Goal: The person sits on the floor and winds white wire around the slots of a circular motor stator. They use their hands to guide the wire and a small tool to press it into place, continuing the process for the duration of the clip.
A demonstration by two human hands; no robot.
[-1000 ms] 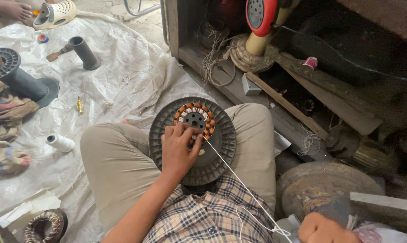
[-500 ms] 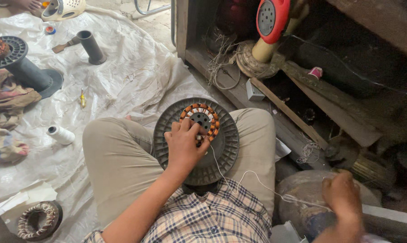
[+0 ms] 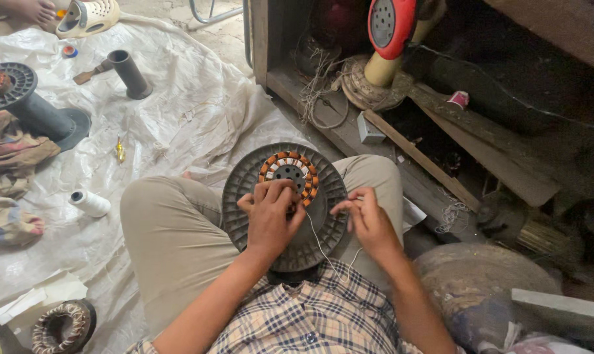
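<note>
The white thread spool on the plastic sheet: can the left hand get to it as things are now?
Probably yes. The white thread spool lies in the open on the plastic sheet, beside the left knee, nothing over it. But the left hand is now on the grey motor disc.

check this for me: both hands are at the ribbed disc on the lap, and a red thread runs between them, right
Not quite: the thread is white, not red, as the head view shows. Both the left hand and the right hand are at the ribbed disc on the lap.
</note>
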